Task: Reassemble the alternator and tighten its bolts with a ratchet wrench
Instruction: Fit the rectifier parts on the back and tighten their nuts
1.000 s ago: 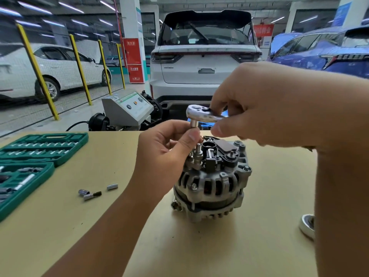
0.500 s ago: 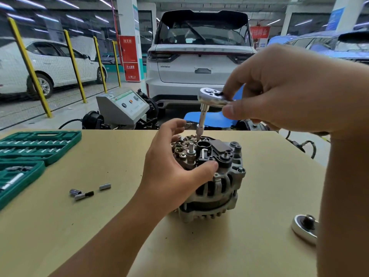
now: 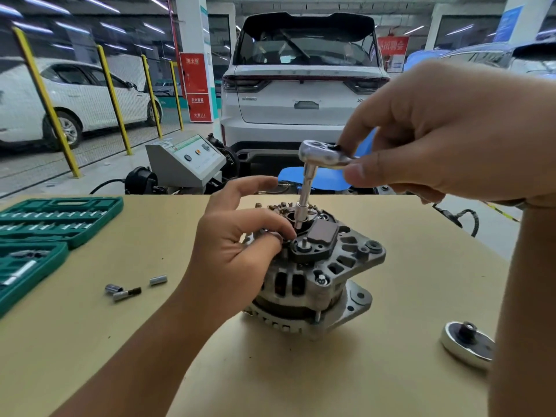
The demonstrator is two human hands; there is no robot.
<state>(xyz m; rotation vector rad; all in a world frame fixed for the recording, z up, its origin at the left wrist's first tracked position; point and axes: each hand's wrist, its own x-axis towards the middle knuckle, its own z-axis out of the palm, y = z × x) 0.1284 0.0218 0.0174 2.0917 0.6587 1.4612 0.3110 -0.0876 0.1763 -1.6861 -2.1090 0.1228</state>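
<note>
Alternator [image 3: 316, 272] mid-worktop [image 3: 391, 371], rear cover off, regulator in place. Left hand [image 3: 240, 251] grips housing. Right hand [image 3: 436, 139] pinches ratchet wrench [image 3: 322, 155], socket on rear bolt. Tightening underway; remaining bolts likely pending.

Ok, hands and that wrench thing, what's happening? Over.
Right hand grips ratchet wrench, socket down on alternator top. Left hand holds alternator steady. Nothing blocking.
</note>
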